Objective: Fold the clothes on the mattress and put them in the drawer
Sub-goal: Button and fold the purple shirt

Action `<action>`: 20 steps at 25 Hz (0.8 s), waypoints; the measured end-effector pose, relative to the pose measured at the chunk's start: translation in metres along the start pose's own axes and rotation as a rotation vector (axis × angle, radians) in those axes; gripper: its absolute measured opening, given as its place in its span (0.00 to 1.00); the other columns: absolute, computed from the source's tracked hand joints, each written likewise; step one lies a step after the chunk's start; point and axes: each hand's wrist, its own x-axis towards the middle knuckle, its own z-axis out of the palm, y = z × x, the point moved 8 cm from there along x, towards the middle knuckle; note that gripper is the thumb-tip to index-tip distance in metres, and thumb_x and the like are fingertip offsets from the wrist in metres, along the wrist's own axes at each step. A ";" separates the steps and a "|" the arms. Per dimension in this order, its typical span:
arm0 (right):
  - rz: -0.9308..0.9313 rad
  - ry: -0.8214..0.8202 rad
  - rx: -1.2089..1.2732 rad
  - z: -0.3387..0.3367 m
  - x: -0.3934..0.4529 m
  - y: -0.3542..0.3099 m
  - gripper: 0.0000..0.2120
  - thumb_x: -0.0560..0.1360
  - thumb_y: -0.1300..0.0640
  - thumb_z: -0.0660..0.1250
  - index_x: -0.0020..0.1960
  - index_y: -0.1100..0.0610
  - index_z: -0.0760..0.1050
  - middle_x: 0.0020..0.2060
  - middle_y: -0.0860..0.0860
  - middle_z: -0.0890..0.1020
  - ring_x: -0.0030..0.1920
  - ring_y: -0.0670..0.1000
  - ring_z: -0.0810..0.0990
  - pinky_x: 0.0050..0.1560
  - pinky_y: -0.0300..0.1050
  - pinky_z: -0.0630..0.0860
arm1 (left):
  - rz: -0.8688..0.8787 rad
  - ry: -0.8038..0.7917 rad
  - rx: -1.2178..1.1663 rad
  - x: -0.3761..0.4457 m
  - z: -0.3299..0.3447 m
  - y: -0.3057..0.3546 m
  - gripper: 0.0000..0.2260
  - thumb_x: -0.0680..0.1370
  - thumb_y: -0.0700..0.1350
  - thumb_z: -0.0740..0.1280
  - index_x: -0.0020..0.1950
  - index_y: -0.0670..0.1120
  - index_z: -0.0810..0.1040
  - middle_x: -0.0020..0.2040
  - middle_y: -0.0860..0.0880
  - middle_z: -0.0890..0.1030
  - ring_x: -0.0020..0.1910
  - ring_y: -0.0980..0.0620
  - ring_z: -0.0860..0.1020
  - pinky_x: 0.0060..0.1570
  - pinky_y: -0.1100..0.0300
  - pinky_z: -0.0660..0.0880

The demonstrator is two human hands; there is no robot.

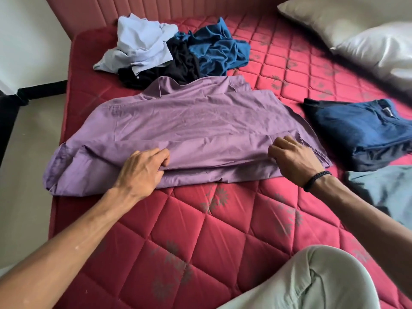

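A purple collared shirt [189, 126] lies spread across the red quilted mattress [200, 230], its lower part doubled over into a fold. My left hand [142, 170] grips the near folded edge at the left of centre, fingers curled into the cloth. My right hand [292, 157], with a black band at the wrist, pinches the same fold at the right. Behind the shirt lies a crumpled heap: a light blue garment [140, 43], a black one [178, 61] and a teal blue one [220, 50]. To the right sit a folded navy garment [356, 130] and a grey one [383, 188].
Two pillows [367, 34] rest at the far right by the padded headboard [133, 7]. The mattress's left edge drops to a beige floor [24, 175]. My knee in pale trousers [312, 279] is on the near right of the mattress.
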 end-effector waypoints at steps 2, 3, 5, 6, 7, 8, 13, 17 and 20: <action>-0.025 0.063 0.001 0.000 -0.007 -0.006 0.10 0.74 0.63 0.58 0.45 0.57 0.78 0.45 0.55 0.78 0.45 0.60 0.77 0.32 0.51 0.74 | 0.015 -0.046 -0.034 -0.008 0.011 0.001 0.17 0.65 0.37 0.74 0.45 0.51 0.72 0.39 0.51 0.77 0.41 0.40 0.81 0.41 0.49 0.72; -0.043 0.030 0.040 0.008 -0.011 -0.008 0.11 0.73 0.63 0.57 0.46 0.57 0.79 0.46 0.55 0.79 0.45 0.61 0.77 0.35 0.52 0.76 | 0.013 -0.081 -0.063 -0.010 0.017 0.001 0.16 0.65 0.38 0.73 0.45 0.52 0.72 0.40 0.52 0.77 0.41 0.41 0.81 0.42 0.49 0.72; -0.022 -0.085 0.186 0.023 -0.021 -0.003 0.17 0.65 0.64 0.59 0.49 0.57 0.81 0.50 0.55 0.80 0.48 0.62 0.78 0.46 0.54 0.80 | 0.018 -0.152 -0.090 -0.008 0.020 0.000 0.12 0.66 0.46 0.68 0.47 0.54 0.72 0.42 0.56 0.75 0.44 0.45 0.81 0.44 0.50 0.73; 0.008 -0.127 0.243 0.025 -0.027 0.005 0.23 0.62 0.63 0.60 0.53 0.57 0.82 0.53 0.54 0.80 0.51 0.61 0.78 0.53 0.54 0.80 | 0.036 -0.176 -0.069 -0.008 0.019 0.000 0.12 0.66 0.51 0.67 0.48 0.55 0.72 0.42 0.57 0.75 0.45 0.47 0.80 0.45 0.50 0.73; 0.031 -0.183 0.269 0.026 -0.034 0.014 0.28 0.60 0.63 0.61 0.59 0.56 0.82 0.58 0.53 0.80 0.56 0.59 0.77 0.59 0.52 0.78 | 0.069 -0.177 -0.026 -0.009 0.017 0.000 0.14 0.67 0.58 0.67 0.50 0.56 0.72 0.43 0.58 0.75 0.46 0.49 0.79 0.46 0.50 0.73; 0.030 -0.236 0.254 0.026 -0.041 0.022 0.33 0.59 0.62 0.62 0.64 0.54 0.81 0.63 0.51 0.79 0.60 0.57 0.76 0.63 0.50 0.76 | 0.107 -0.168 0.024 -0.011 0.013 0.001 0.17 0.67 0.63 0.67 0.51 0.57 0.72 0.45 0.57 0.75 0.46 0.50 0.78 0.46 0.50 0.74; 0.052 -0.159 -0.037 0.019 -0.055 0.048 0.31 0.65 0.71 0.68 0.67 0.56 0.78 0.57 0.55 0.81 0.50 0.62 0.80 0.43 0.52 0.81 | 0.182 -0.133 0.035 -0.022 0.015 -0.004 0.14 0.70 0.47 0.71 0.54 0.53 0.73 0.47 0.53 0.74 0.45 0.46 0.78 0.46 0.49 0.79; -0.045 -0.083 -0.129 0.012 -0.055 0.046 0.15 0.70 0.65 0.74 0.56 0.66 0.80 0.44 0.60 0.83 0.40 0.62 0.81 0.27 0.51 0.80 | 0.235 -0.136 0.029 -0.024 0.017 -0.002 0.24 0.65 0.36 0.77 0.57 0.49 0.74 0.48 0.50 0.75 0.44 0.45 0.79 0.47 0.49 0.81; -0.041 -0.064 -0.142 0.011 -0.064 0.062 0.20 0.78 0.57 0.58 0.58 0.69 0.80 0.47 0.63 0.85 0.46 0.65 0.85 0.36 0.59 0.84 | 0.239 -0.165 0.001 -0.030 0.017 -0.004 0.29 0.62 0.34 0.80 0.59 0.48 0.75 0.49 0.50 0.78 0.45 0.46 0.81 0.46 0.53 0.81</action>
